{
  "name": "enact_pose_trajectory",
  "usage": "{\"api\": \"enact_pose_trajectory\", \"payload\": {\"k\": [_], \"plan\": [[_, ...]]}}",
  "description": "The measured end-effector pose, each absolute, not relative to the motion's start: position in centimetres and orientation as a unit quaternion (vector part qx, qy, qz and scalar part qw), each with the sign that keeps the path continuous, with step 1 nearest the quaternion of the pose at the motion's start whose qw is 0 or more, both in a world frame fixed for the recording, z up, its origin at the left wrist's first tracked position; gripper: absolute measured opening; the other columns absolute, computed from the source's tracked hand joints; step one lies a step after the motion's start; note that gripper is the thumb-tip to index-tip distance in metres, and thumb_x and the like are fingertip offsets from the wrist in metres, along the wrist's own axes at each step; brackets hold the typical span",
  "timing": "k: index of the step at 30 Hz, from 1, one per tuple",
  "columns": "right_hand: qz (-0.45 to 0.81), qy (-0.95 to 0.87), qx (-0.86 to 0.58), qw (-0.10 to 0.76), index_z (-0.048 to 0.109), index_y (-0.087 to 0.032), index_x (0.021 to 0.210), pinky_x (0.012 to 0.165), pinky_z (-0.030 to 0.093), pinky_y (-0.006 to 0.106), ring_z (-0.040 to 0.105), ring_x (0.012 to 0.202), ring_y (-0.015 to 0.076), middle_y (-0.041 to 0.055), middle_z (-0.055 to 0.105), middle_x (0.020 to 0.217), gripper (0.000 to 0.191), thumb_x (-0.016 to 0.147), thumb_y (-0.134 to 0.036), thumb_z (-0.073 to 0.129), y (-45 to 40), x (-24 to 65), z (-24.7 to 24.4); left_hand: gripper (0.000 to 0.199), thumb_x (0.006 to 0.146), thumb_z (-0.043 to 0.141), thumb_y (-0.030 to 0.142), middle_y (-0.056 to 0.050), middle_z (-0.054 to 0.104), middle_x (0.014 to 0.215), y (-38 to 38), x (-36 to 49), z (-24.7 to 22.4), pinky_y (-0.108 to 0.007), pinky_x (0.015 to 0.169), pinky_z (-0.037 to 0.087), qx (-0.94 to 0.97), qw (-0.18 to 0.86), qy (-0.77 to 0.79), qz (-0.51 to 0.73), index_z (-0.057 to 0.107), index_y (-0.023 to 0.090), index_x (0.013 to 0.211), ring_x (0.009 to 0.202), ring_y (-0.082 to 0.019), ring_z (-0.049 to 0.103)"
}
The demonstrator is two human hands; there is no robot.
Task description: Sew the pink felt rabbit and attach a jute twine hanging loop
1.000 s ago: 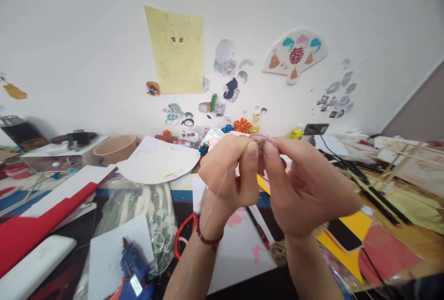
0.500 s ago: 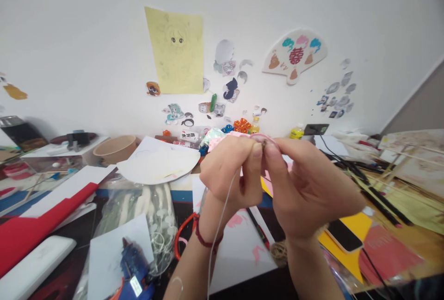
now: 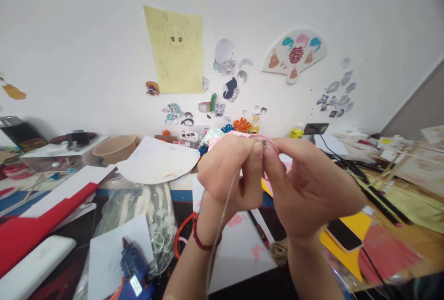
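Each grip is closed in a pinch, the thumbs and forefingers of the left hand [image 3: 229, 170] and right hand [image 3: 308, 189] meeting around a thin pink loop [image 3: 271, 141]. The loop is held up above the surface [image 3: 249, 286], its curve showing over the fingertips; what lies between the thumb tips is too small to tell.

From the left, a red sheet [image 3: 38, 230] lies slanted across the surface, with a white case [image 3: 38, 265] in front of it. Toward the wall stands a tan bowl [image 3: 116, 149], and just right of that is a white fan-shaped board [image 3: 157, 161]. Below the board lies a clear bag [image 3: 149, 207] containing pale strands, partly covered by a white card [image 3: 100, 263] with a blue glue gun [image 3: 133, 263] on it. A yellow drawing [image 3: 178, 54] is on the wall above. A dark red bracelet [image 3: 204, 246] circles the left wrist, and a white string [image 3: 224, 216] hangs from the left hand past it.

Beneath and between the forearms is a white sheet [image 3: 239, 258] with pink marks, with coiled twine [image 3: 278, 250] near its right side. Behind the hands are orange flowers [image 3: 242, 125]; farther right, a painted fan [image 3: 294, 54] is on the wall. Right of the right forearm, a phone [image 3: 343, 234] rests on a yellow sheet [image 3: 359, 226], beside a red paper piece [image 3: 386, 251].
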State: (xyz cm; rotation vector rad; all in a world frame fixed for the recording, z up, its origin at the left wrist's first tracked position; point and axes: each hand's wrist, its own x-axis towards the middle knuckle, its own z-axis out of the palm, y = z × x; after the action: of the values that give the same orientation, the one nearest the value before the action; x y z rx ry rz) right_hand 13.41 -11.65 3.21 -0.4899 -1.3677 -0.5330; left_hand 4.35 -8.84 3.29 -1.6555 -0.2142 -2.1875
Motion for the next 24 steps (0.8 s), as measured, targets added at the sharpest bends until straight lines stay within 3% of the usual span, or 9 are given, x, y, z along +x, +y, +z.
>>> {"api": "enact_pose_trajectory", "payload": {"k": [5,13,24], "plan": [[-0.205,-0.604,-0.215,0.740,0.076,-0.025,0.096,0.060,0.061,0.036,0.070,0.067,0.0195,0.0014,0.077,0.079,0.026,0.085,-0.004,0.068,-11.53,13.38,2.94,0.021,0.097,0.054,0.013,0.002,0.059,0.062,-8.95,4.56,2.73,-0.026,0.052,0.049,-0.587,0.127,-0.082,-0.795,0.057,0.022,0.077,0.054,-0.011,0.054],[-0.204,-0.608,-0.216,0.736,0.075,-0.023,0.095,0.064,0.062,0.037,0.072,0.071,0.0203,0.0030,0.077,0.078,0.019,0.085,-0.008,0.070,-11.43,13.49,2.96,0.020,0.094,0.055,0.010,0.002,0.062,0.064,-8.99,4.66,3.09,-0.029,0.050,0.050,-0.589,0.156,-0.073,-0.790,0.060,0.024,0.080,0.056,-0.014,0.061],[-0.309,-0.624,-0.224,0.682,0.075,-0.020,0.101,0.065,0.065,0.037,0.074,0.073,0.0223,0.0024,0.078,0.084,0.028,0.081,-0.001,0.071,-11.94,14.06,3.04,0.018,0.095,0.057,0.012,0.002,0.059,0.061,-8.80,4.37,3.45,-0.028,0.046,0.047,-0.581,0.233,-0.082,-0.775,0.058,0.023,0.081,0.050,-0.012,0.055]]}}
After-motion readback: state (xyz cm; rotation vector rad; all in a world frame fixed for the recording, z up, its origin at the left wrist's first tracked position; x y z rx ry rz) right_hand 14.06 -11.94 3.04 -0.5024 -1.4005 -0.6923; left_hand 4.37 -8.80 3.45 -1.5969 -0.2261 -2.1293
